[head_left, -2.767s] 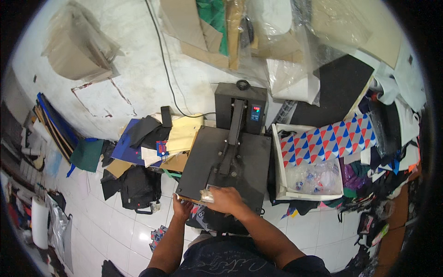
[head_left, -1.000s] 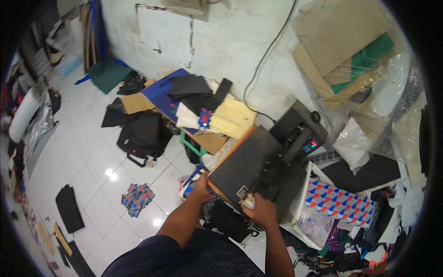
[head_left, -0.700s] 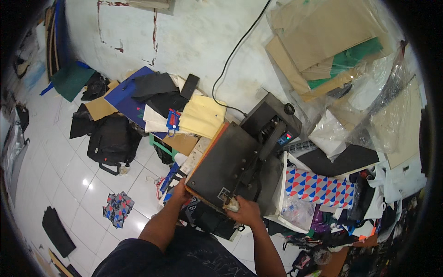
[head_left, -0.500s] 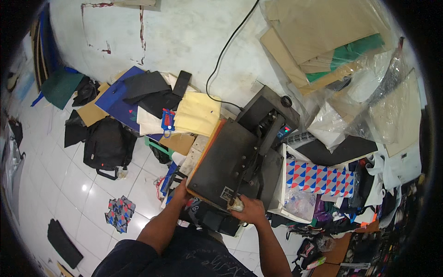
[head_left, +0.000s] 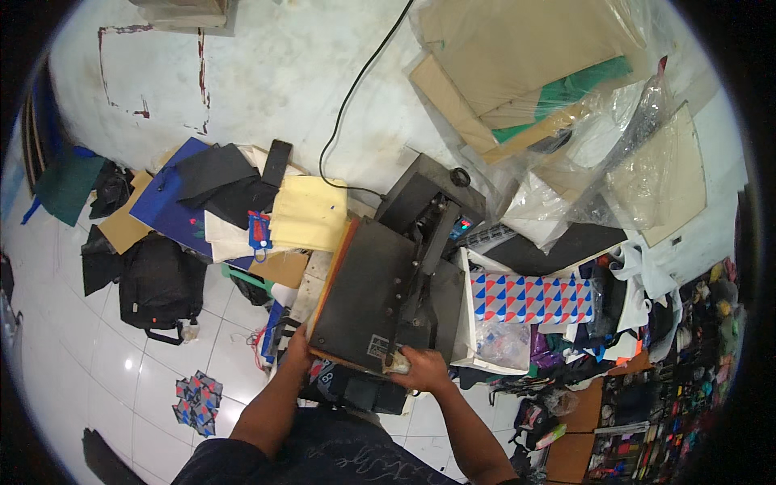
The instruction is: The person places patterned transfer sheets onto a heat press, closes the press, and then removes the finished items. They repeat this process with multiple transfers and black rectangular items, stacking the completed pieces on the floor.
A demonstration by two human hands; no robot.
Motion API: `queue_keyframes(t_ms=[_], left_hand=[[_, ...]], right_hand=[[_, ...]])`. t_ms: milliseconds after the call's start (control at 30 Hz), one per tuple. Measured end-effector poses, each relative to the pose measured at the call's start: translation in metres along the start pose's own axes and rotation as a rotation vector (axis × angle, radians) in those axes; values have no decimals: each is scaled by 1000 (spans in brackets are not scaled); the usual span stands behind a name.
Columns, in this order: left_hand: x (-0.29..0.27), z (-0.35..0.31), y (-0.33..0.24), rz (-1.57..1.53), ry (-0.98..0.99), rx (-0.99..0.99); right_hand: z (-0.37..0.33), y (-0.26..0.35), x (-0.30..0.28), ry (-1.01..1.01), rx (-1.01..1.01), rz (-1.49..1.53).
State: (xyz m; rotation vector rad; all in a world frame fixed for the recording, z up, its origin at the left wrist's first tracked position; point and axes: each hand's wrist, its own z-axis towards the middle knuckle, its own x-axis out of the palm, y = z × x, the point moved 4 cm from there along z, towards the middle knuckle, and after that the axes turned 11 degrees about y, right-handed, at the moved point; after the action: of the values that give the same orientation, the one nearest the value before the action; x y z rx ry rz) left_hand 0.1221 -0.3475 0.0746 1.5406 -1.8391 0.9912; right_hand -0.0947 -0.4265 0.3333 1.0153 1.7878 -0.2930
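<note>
A heat press (head_left: 364, 291) with a dark flat top plate and an orange-brown layer along its left edge stands in front of me. My right hand (head_left: 422, 370) is closed round the end of its lever handle, which is wrapped in something pale. At the near left corner of the press, my left hand (head_left: 297, 349) touches the edge; its fingers are mostly hidden there. Whatever lies under the plate is out of sight. On the floor tiles to the left rests a small pile of grey, red and blue patterned pieces (head_left: 196, 402).
Right of the press, a white box (head_left: 459, 356) holds red-and-blue patterned sheets (head_left: 533, 298). Yellow cloth (head_left: 307, 214), a phone (head_left: 276, 162) and dark sheets lie to the left. A black bag (head_left: 162, 283) is on the floor. A power cable (head_left: 343, 105) runs up the wall.
The whole view has shifted, so the scene sits farther left. Both hands keep their places on the press, and its plate and handle look much the same.
</note>
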Motion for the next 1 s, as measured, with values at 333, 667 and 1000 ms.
queue_keyframes(t_ms=[333,667,1000], left_hand=[[-8,19,11,62,-132,148],[-39,18,30,1354,-307,760],[13,-13,-7,1397,-369,267]], right_hand=[[7,3,-12,243,44,13],[25,-22,10,477,-127,219],[23,-35,26,717,167,77]])
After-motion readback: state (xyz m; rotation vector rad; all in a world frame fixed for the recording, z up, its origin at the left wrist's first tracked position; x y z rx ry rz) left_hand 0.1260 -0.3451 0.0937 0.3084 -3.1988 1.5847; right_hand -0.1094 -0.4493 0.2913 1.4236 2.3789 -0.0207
